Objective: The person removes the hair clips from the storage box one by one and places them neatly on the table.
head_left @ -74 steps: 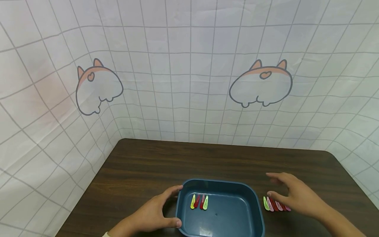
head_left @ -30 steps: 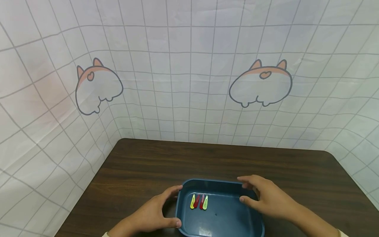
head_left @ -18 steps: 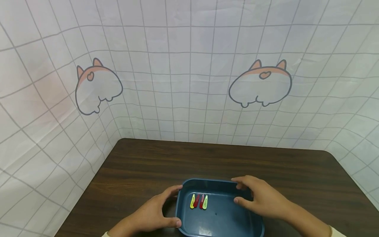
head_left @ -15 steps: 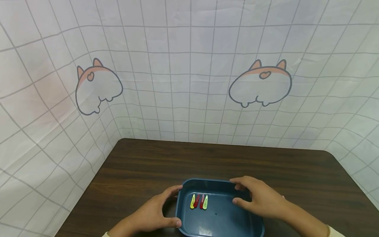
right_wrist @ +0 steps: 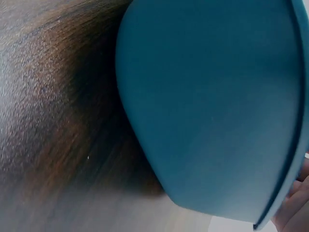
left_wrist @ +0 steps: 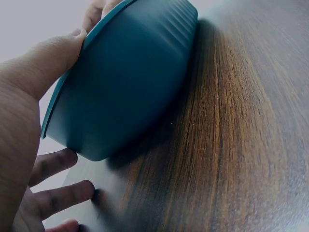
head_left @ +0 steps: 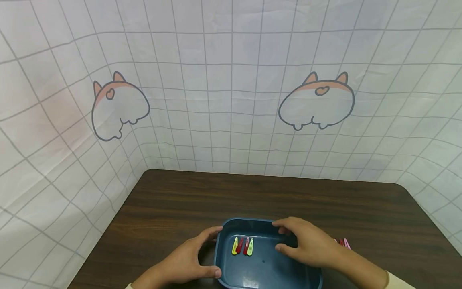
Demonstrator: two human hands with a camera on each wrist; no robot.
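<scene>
The right hand [head_left: 306,245] has come across from the loose clips on the counter and now hovers over the right half of the blue tray [head_left: 231,224], a little further left than half a second ago, while the left hand [head_left: 185,261] has not shifted. Nearest the camera, the left hand grips the tray's left end, thumb hooked on the near left rim and fingers curled around the far left corner; the left wrist view shows the thumb [left_wrist: 53,58] pressed against the rim with the other fingers spread beneath on the wood. The right hand's fingers are bent with the thumb tucked under, and whether they pinch anything cannot be told; the right wrist view shows only the tray's outer wall [right_wrist: 212,106]. The tray sits on the dark wooden counter [head_left: 252,196] at its near edge, between the two hands. Inside it, toward the left end, four hair clips [head_left: 243,246] lie side by side, yellow, red, red and green, just left of the right hand's fingertips. Beyond the right wrist, pink clips [head_left: 344,243] peek out on the counter, just beside the tray. Behind stands a gridded white backdrop [head_left: 231,100] with cartoon animals.
</scene>
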